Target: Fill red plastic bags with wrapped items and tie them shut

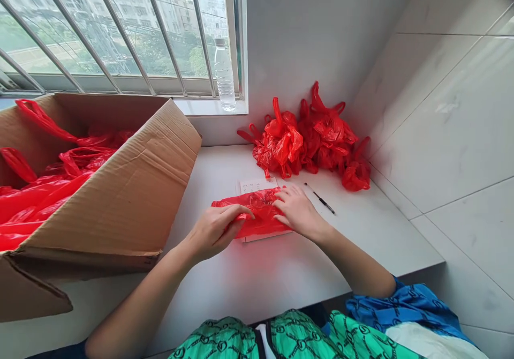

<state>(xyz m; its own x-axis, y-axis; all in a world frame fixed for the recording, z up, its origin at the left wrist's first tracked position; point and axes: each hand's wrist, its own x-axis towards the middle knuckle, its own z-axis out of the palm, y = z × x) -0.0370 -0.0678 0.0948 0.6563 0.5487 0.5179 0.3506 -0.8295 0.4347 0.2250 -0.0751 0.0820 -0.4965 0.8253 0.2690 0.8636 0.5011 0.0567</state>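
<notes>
**Desk (321,273), white, set against a tiled wall (441,134) beneath a barred window (120,32). Contents as seen from the head camera:**

**Item 1:** red plastic bag (261,214), flattened and creased, near the middle of the desk and held under both hands.

**Item 2:** left hand (214,233), fingers curled over the bag's left part, grasping it.

**Item 3:** right hand (299,212), lying on the bag's right part, fingers spread and pressing down, not clenched.

**Item 4:** white flat box (257,185), printed on top, directly beneath the bag and showing past it on the far and near sides. Exact kind cannot be told.

**Item 5:** pen (320,200), dark, lying just beside the right hand.

**Item 6:** pile of knotted-looking red plastic bags (317,139), at the desk's rear edge toward the right corner, against the wall.

**Item 7:** cardboard box (160,155), open, at the desk's left end and overhanging the front edge, holding loose red bags (48,198).

**Item 8:** clear water bottle (224,75), upright on the windowsill.

**Item 9:** green patterned garment (297,337) and blue patterned cloth (405,305), below the desk's front edge.
</notes>
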